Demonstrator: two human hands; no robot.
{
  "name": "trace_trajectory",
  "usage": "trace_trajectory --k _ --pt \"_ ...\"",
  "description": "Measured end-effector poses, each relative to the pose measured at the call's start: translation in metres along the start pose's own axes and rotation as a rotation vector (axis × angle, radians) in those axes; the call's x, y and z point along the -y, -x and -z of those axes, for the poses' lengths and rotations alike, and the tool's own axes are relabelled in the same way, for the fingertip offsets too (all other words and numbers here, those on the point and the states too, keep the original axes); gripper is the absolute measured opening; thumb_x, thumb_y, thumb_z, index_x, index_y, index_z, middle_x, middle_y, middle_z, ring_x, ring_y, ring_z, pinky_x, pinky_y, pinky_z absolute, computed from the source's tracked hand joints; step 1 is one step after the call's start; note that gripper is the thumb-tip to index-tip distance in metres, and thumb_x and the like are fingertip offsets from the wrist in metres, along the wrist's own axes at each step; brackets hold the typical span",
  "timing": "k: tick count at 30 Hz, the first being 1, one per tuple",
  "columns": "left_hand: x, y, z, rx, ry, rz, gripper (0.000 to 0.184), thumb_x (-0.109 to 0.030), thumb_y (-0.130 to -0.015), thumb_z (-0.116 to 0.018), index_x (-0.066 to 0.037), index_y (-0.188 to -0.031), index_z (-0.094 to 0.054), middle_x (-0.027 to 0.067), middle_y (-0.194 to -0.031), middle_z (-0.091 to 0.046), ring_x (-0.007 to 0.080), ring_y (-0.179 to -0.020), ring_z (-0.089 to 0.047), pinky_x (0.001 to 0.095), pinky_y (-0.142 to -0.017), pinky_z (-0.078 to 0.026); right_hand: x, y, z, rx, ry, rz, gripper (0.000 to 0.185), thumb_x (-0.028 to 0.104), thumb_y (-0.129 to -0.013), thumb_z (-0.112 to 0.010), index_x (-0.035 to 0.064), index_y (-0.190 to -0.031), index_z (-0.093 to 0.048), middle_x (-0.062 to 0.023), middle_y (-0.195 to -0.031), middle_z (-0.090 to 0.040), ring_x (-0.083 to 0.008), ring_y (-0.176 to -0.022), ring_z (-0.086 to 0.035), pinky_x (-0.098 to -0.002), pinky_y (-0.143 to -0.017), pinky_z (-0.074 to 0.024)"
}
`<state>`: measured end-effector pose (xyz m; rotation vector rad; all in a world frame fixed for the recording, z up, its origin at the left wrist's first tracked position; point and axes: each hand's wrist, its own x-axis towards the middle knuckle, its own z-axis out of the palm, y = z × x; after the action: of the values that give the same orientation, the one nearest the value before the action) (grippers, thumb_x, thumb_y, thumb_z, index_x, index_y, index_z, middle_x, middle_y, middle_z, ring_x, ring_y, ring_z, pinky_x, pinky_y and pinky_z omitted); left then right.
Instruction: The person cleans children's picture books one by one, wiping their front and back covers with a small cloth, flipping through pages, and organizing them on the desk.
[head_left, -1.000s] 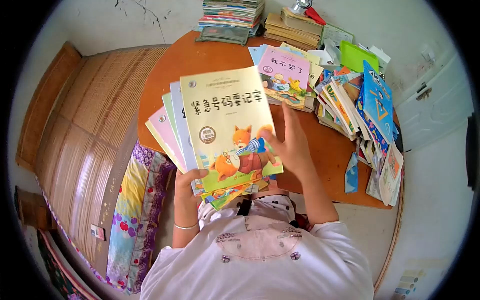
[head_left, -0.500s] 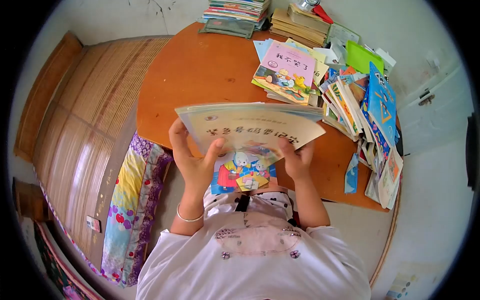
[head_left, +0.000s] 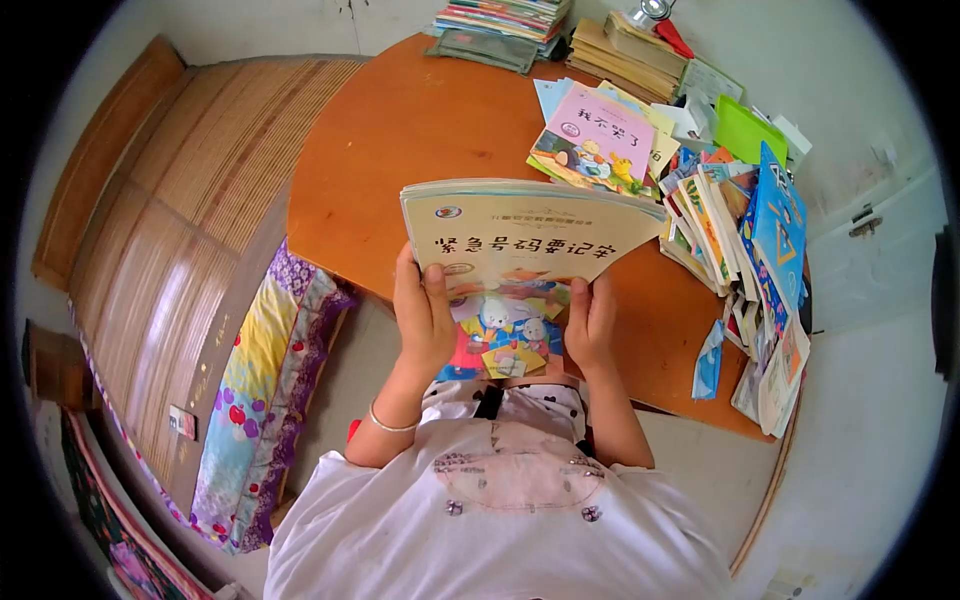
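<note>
I hold a stack of thin picture books (head_left: 530, 225) upright between my hands, above the table's near edge. The front cover is cream with a dark Chinese title and a picture of rabbits low down. My left hand (head_left: 423, 315) grips the stack's left side, thumb on the front cover and fingers mostly behind it. On the opposite side my right hand (head_left: 590, 320) clasps it the same way. Just beyond lies a pink picture book (head_left: 590, 135) on top of other books.
The brown table (head_left: 400, 150) has a curved left edge. Leaning books (head_left: 715, 235) and a blue book (head_left: 775, 240) crowd its right side. At the back stand a book stack (head_left: 505, 20) and yellowish books (head_left: 625, 60). A green tray (head_left: 748, 128) sits back right. Floral bedding (head_left: 255, 400) lies left.
The books have been brought more upright, so the cover's title now reads clearly. Both hands have straightened along the sides. The whole view has shifted slightly.
</note>
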<state>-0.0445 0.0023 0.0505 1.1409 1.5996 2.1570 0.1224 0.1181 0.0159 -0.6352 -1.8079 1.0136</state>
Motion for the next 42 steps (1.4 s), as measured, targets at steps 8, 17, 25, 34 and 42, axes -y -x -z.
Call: trace_trajectory --k 8,17,25,34,42 --pt "0.030 0.013 0.031 0.161 -0.563 -0.107 0.025 -0.012 -0.104 -0.041 0.002 -0.124 -0.047 0.0237 -0.109 -0.063 0.0383 -0.098 -0.063 0.0409 -0.082 -0.049 -0.005 0.011 0.022 0.109 0.330 0.075 0.017 0.011 -0.096 -0.060 0.0017 -0.110 -0.065 -0.0170 -0.099 -0.068 -0.0352 -0.090 -0.067 -0.0375 -0.075 -0.0517" --pt "0.019 0.009 0.041 0.180 -0.535 -0.131 0.034 -0.001 -0.097 -0.050 -0.001 -0.131 -0.050 0.0223 -0.104 -0.063 0.0427 -0.093 -0.061 0.0435 -0.077 -0.049 0.004 0.004 0.016 0.117 0.200 -0.007 0.014 0.005 -0.094 -0.061 0.0001 -0.107 -0.066 -0.0166 -0.097 -0.067 -0.0311 -0.086 -0.067 -0.0351 -0.073 -0.0524" --pt "-0.035 0.015 0.073 0.275 -0.002 0.421 0.019 -0.004 -0.092 -0.067 0.005 -0.109 -0.067 -0.0004 -0.085 -0.065 0.0036 -0.067 -0.050 0.0173 -0.060 -0.036 0.048 0.009 0.045 0.197 0.140 -0.139 0.020 0.005 -0.089 -0.070 -0.0042 -0.106 -0.066 -0.0119 -0.091 -0.070 -0.0150 -0.082 -0.064 -0.0277 -0.074 -0.0506" --pt "-0.018 0.046 0.071 0.327 -0.128 0.652 0.034 -0.008 -0.092 -0.068 0.006 -0.123 -0.063 -0.0004 -0.070 -0.059 0.0037 -0.057 -0.054 0.0217 -0.049 -0.046 0.024 0.044 0.055 0.322 -0.114 -0.584 0.031 0.004 -0.093 -0.065 -0.0030 -0.123 -0.065 0.0004 -0.092 -0.069 -0.0037 -0.079 -0.058 -0.0213 -0.070 -0.0497" --pt "-0.006 0.027 0.061 0.364 -0.542 0.345 0.041 -0.008 -0.083 -0.072 0.003 -0.122 -0.064 0.0112 -0.075 -0.058 0.0192 -0.060 -0.058 0.0309 -0.059 -0.048 0.014 0.035 0.044 0.262 0.055 -0.547 0.029 0.004 -0.091 -0.065 -0.0041 -0.120 -0.066 -0.0027 -0.088 -0.071 -0.0054 -0.078 -0.060 -0.0229 -0.070 -0.0496"
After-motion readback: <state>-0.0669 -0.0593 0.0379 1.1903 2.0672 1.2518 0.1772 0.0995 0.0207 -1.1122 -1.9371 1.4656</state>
